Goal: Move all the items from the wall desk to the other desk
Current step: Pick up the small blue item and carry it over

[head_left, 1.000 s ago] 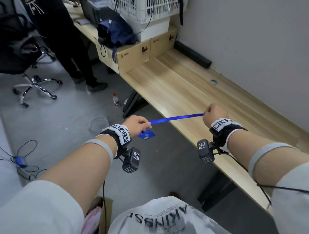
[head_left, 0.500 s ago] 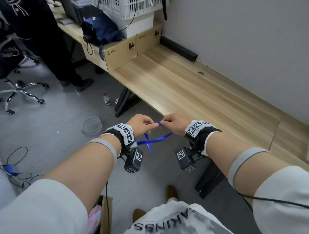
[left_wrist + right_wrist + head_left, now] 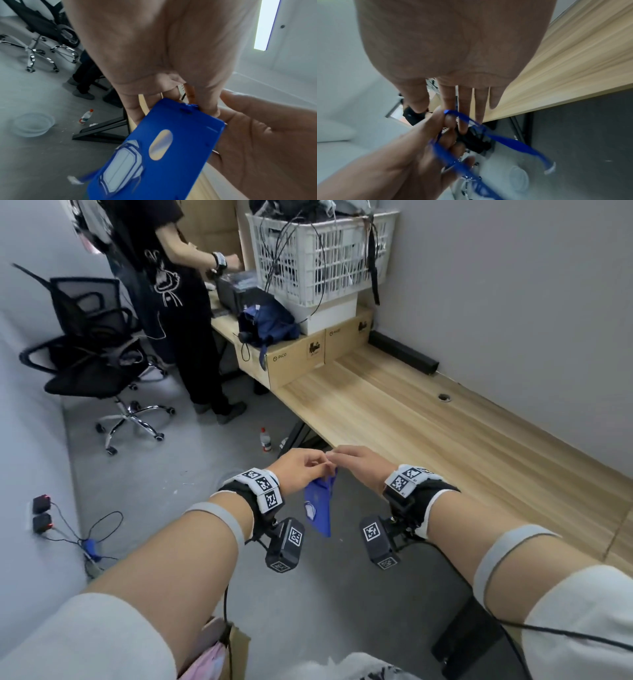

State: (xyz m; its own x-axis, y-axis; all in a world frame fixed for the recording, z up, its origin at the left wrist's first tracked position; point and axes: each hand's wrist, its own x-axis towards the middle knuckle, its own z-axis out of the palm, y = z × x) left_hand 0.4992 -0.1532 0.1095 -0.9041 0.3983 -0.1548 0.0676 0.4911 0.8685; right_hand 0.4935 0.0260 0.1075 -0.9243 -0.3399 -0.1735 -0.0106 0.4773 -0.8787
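1. The left hand (image 3: 301, 470) pinches the top of a blue badge holder (image 3: 320, 508), fingers curled round the point where its blue lanyard (image 3: 503, 139) joins. Held from the top, the holder hangs straight down below the knuckles, free of the tabletop (image 3: 428, 436).
2. The right hand (image 3: 359, 465) meets the left fingertip to fingertip. In the right wrist view its fingers are nearly straight, with the lanyard looped across them; whether they pinch the strap or merely gather it, I cannot tell.
3. Both hands come together, it seems, so the loose strap is bunched up short and does not trail or snag during carrying.
4. The holder hangs beneath both hands, just off the tabletop's near edge, over the floor (image 3: 171, 491). So this item has probably left the wall desk but is not yet set down anywhere.
5. Far beyond the fingertips, cardboard boxes (image 3: 298, 361) and a white crate (image 3: 318, 258) sit on the tabletop's far end; they probably await moving.
6. Another person (image 3: 178, 302) stands farther off, beside an office chair (image 3: 96, 350).
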